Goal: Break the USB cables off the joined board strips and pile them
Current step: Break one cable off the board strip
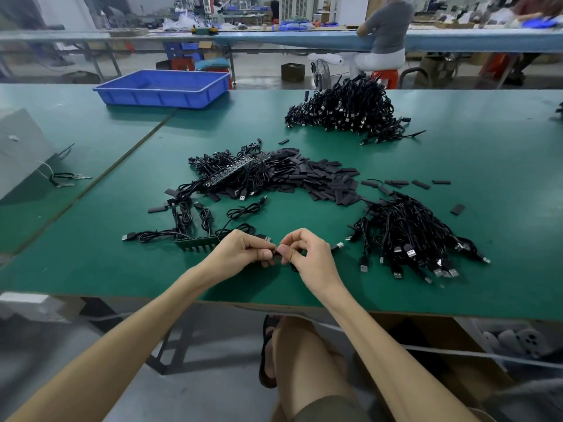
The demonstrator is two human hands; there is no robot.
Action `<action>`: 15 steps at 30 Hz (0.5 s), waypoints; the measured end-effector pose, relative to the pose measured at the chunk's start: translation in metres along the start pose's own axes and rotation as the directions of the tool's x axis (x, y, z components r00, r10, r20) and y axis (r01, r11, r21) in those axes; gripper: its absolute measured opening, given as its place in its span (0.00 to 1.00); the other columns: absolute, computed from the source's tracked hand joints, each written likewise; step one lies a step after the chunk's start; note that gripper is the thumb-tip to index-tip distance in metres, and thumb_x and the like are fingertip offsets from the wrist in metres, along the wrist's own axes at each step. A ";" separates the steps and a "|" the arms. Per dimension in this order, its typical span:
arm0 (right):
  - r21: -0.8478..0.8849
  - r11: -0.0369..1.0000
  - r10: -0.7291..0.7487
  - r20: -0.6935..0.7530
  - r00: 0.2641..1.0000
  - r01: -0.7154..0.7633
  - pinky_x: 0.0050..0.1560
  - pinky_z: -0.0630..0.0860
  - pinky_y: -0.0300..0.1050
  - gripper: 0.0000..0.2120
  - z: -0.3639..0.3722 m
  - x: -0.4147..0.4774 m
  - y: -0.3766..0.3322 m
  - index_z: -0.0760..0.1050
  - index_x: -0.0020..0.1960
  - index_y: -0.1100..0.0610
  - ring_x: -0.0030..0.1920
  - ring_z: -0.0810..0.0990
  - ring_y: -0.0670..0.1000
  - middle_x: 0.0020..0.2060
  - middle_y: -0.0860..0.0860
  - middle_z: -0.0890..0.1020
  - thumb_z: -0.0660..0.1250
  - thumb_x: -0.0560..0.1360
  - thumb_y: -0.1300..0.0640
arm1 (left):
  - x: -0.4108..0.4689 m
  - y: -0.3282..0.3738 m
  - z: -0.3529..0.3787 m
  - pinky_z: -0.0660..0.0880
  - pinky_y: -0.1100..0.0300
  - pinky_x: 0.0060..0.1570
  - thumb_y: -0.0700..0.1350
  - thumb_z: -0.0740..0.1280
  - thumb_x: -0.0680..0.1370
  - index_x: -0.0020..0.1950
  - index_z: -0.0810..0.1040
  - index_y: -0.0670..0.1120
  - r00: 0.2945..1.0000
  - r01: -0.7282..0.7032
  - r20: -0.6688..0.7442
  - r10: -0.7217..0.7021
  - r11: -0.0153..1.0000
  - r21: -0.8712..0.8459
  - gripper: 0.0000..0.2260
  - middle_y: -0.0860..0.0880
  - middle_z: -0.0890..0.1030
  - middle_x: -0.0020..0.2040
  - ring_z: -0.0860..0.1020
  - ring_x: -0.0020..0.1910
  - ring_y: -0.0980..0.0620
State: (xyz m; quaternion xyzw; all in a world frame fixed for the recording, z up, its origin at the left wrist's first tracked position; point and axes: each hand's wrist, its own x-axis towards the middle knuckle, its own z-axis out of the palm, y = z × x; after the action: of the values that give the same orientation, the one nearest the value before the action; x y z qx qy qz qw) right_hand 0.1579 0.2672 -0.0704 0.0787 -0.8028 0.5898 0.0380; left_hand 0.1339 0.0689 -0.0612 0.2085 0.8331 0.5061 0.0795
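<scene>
A: Forearms (137, 330) cross the bench (91, 263) edge. Piles?
B: Far pile (344, 108) at the back; near pile (408, 239) right of the hands.
A: Hands?
B: Left hand (243, 249) grips the board strip (198, 242) by its end. Right hand (307, 254) pinches a USB cable (337, 247). Thumbs almost meet.

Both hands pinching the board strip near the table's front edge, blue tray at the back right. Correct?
No. The blue tray sits at the back left of the table, not the back right; the head view shows it. The left hand and right hand do pinch the board strip near the front edge.
</scene>
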 end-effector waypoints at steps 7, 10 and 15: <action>-0.018 1.000 0.007 -0.002 1.000 -0.007 0.42 0.77 0.38 0.07 0.001 0.001 0.001 0.78 0.44 0.51 0.35 0.81 0.43 0.31 0.48 0.83 0.75 0.76 0.57 | 0.000 -0.001 0.001 0.78 0.63 0.51 0.38 0.72 0.78 0.55 0.86 0.49 1.000 0.012 -0.002 -0.012 1.000 0.006 0.09 0.44 0.87 0.42 0.82 0.40 0.54; -0.029 1.000 0.005 -0.005 1.000 -0.005 0.44 0.78 0.42 0.07 0.002 0.001 0.001 0.78 0.43 0.51 0.36 0.82 0.45 0.31 0.47 0.83 0.75 0.76 0.57 | 0.000 0.002 0.001 0.79 0.59 0.52 0.38 0.72 0.78 0.56 0.86 0.44 1.000 0.016 0.008 -0.017 1.000 0.024 0.08 0.41 0.86 0.43 0.81 0.40 0.53; -0.040 0.999 0.006 0.000 1.000 -0.006 0.43 0.78 0.42 0.07 0.003 0.001 0.001 0.78 0.43 0.52 0.35 0.82 0.45 0.31 0.48 0.83 0.76 0.76 0.56 | 0.000 0.002 0.002 0.78 0.59 0.51 0.39 0.71 0.78 0.56 0.86 0.44 1.000 0.015 0.022 -0.015 0.999 0.032 0.08 0.42 0.86 0.43 0.81 0.40 0.52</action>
State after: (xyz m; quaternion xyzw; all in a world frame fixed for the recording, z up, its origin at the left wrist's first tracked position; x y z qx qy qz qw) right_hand 0.1565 0.2650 -0.0719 0.0754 -0.8147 0.5737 0.0375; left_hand 0.1347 0.0714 -0.0600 0.2090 0.8416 0.4900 0.0892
